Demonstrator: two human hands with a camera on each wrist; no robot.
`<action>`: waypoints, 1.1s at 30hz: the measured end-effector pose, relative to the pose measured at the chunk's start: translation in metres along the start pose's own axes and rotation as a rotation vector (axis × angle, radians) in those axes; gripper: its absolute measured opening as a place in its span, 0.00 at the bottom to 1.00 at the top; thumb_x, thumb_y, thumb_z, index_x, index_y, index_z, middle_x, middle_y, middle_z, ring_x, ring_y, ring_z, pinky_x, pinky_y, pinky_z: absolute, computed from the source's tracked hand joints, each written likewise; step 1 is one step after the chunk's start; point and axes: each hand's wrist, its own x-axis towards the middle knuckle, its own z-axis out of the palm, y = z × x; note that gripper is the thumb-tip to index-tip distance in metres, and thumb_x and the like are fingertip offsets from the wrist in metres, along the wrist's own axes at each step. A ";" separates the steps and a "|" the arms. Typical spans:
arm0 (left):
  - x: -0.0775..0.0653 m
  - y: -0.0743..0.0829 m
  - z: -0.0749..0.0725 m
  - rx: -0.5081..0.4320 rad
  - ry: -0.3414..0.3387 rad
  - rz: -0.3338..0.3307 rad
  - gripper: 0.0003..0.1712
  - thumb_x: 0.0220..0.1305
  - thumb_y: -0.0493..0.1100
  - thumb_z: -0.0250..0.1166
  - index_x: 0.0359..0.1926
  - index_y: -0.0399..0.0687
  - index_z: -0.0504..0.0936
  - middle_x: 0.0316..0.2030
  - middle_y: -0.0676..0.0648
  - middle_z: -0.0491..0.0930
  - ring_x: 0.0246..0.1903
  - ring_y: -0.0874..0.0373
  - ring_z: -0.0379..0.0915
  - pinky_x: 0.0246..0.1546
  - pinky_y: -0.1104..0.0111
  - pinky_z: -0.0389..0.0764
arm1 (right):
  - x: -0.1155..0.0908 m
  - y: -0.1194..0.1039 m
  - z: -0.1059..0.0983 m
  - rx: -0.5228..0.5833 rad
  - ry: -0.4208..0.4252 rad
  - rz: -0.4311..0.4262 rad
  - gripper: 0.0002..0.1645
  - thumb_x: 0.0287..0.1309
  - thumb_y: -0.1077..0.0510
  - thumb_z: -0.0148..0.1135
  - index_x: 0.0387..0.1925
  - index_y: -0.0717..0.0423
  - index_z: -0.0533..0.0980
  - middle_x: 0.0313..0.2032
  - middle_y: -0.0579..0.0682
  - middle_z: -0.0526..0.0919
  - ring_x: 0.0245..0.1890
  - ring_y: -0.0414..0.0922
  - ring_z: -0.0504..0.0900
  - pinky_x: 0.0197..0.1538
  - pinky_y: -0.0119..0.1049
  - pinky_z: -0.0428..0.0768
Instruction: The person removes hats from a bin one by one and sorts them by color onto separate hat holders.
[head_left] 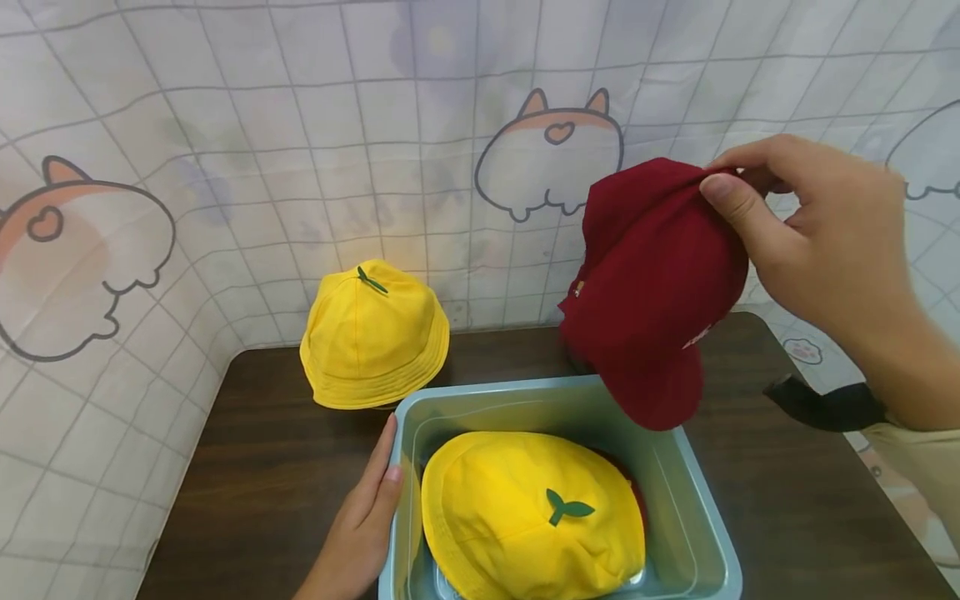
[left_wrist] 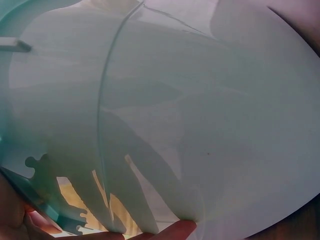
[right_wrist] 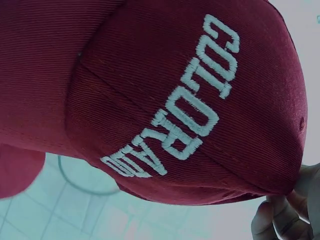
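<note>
Dark tabletop (head_left: 262,467), maroon cap (head_left: 652,283) in the right of two hands (head_left: 840,225)

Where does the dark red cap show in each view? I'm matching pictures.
Head: the cap is right of centre, hanging from the right hand, brim overlapping the blue bin.
Left wrist: not in it; the bin's wall fills most of the picture.
Right wrist: fills most of the picture, COLORADO lettering mid-frame.
Shared landmark: fingers pinching the cap, upper right in head, lower right in right wrist; not in left wrist.
</note>
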 end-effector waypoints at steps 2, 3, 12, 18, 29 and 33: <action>0.000 0.000 0.000 0.001 0.006 0.000 0.31 0.84 0.55 0.41 0.81 0.76 0.44 0.81 0.61 0.44 0.79 0.59 0.42 0.64 0.90 0.46 | 0.006 0.005 0.001 -0.009 0.018 0.015 0.21 0.72 0.49 0.59 0.51 0.61 0.84 0.37 0.62 0.87 0.37 0.12 0.65 0.40 0.14 0.63; 0.000 0.000 0.000 -0.001 0.008 0.002 0.31 0.84 0.55 0.41 0.81 0.76 0.44 0.81 0.61 0.44 0.78 0.59 0.43 0.64 0.90 0.46 | 0.009 0.008 0.002 -0.013 0.025 0.023 0.22 0.72 0.48 0.59 0.51 0.61 0.84 0.37 0.62 0.87 0.37 0.13 0.65 0.41 0.14 0.64; 0.001 -0.001 0.002 -0.009 0.013 0.024 0.31 0.84 0.54 0.41 0.81 0.75 0.45 0.81 0.61 0.44 0.78 0.64 0.41 0.64 0.91 0.46 | 0.027 0.031 0.008 -0.038 0.023 0.146 0.25 0.73 0.44 0.56 0.52 0.61 0.84 0.37 0.63 0.86 0.33 0.19 0.64 0.36 0.15 0.63; 0.002 -0.003 0.003 -0.012 0.016 0.026 0.31 0.84 0.54 0.41 0.81 0.75 0.45 0.81 0.60 0.44 0.78 0.63 0.42 0.64 0.91 0.46 | 0.037 0.048 0.018 -0.062 0.021 0.162 0.26 0.73 0.43 0.55 0.52 0.59 0.84 0.35 0.62 0.85 0.31 0.22 0.63 0.34 0.18 0.62; -0.001 -0.002 0.003 -0.003 0.033 -0.006 0.30 0.83 0.54 0.42 0.80 0.77 0.47 0.81 0.61 0.47 0.77 0.63 0.45 0.64 0.91 0.47 | 0.050 0.072 0.049 -0.106 -0.010 0.182 0.26 0.75 0.44 0.54 0.54 0.61 0.82 0.40 0.65 0.85 0.38 0.53 0.76 0.38 0.27 0.62; -0.002 0.000 0.004 -0.008 0.034 -0.016 0.30 0.83 0.55 0.42 0.80 0.78 0.47 0.81 0.61 0.47 0.77 0.61 0.46 0.64 0.90 0.48 | 0.054 0.081 0.064 -0.129 -0.013 0.175 0.26 0.75 0.44 0.53 0.53 0.61 0.82 0.37 0.64 0.83 0.36 0.56 0.75 0.42 0.44 0.64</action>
